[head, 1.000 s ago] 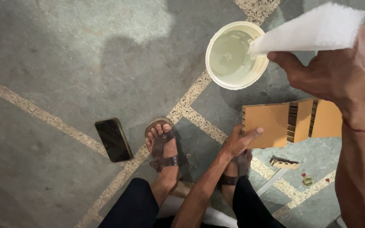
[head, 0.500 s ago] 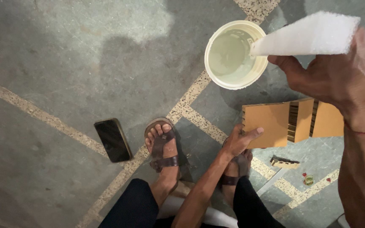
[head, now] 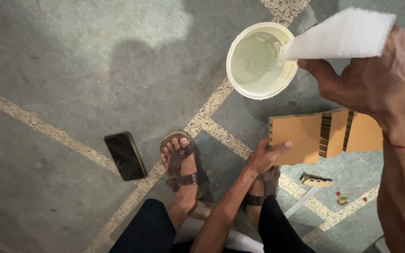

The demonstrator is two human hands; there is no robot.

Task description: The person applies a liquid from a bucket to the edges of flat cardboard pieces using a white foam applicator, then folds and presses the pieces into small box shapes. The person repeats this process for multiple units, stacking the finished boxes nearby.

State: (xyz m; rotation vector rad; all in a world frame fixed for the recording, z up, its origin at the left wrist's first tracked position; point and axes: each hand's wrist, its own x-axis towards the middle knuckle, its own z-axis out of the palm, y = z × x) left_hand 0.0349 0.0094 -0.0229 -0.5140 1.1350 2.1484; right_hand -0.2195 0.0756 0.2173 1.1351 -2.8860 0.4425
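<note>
White foam sheet (head: 341, 33) sits pinched in the right hand (head: 373, 86) at the upper right, its near corner reaching over the rim of a round plastic bucket (head: 261, 60) that stands on the floor and holds pale, cloudy liquid.

Going from the left: a dark phone (head: 125, 155) lies flat on the grey stone floor (head: 62, 70), just beside a speckled inlay strip. Next comes a foot in a brown strap sandal (head: 182, 164). The left hand (head: 266, 156) hangs loosely open, fingers resting against the edge of a tan cardboard piece (head: 322, 136) with ribbed, corrugated ends. Below the cardboard lies a small brush (head: 316, 180) and some tiny red and green bits, too small to make out.

The right hand's fingertips are hidden behind the foam, the forearm is cut off at the frame's right edge, and the second foot is mostly covered by the left wrist.
</note>
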